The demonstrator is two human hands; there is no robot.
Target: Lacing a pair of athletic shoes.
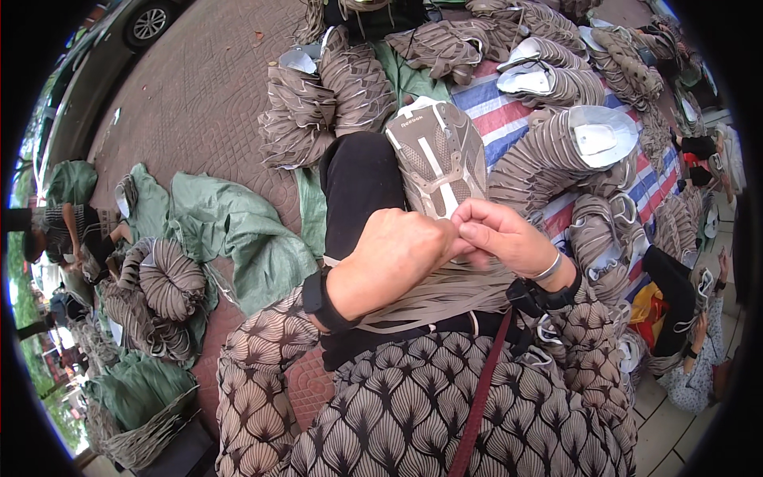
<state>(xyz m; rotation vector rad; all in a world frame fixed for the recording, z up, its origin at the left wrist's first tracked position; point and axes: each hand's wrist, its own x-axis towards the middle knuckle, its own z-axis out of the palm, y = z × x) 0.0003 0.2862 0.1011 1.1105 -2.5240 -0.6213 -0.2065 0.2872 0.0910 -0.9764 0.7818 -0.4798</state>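
A taupe shoe upper (435, 147) with white trim lies over my lap beside my dark-trousered knee, just beyond my hands. My left hand (397, 256) is closed, its back turned up and its fingertips mostly hidden. My right hand (509, 236) meets it in a pinch, thumb against the curled fingers. Whatever lies between the fingertips is too small or too covered to make out. Below both wrists, a bundle of flat beige shoelaces (445, 298) is spread across my lap.
Stacks of nested shoe uppers stand ahead (298, 103) and to the right (548, 159), some on a striped plastic sheet (493, 103). Green sacking (238, 230) and a coiled stack of uppers (171, 278) lie left. People sit at both sides; a parked car (143, 28) stands far left.
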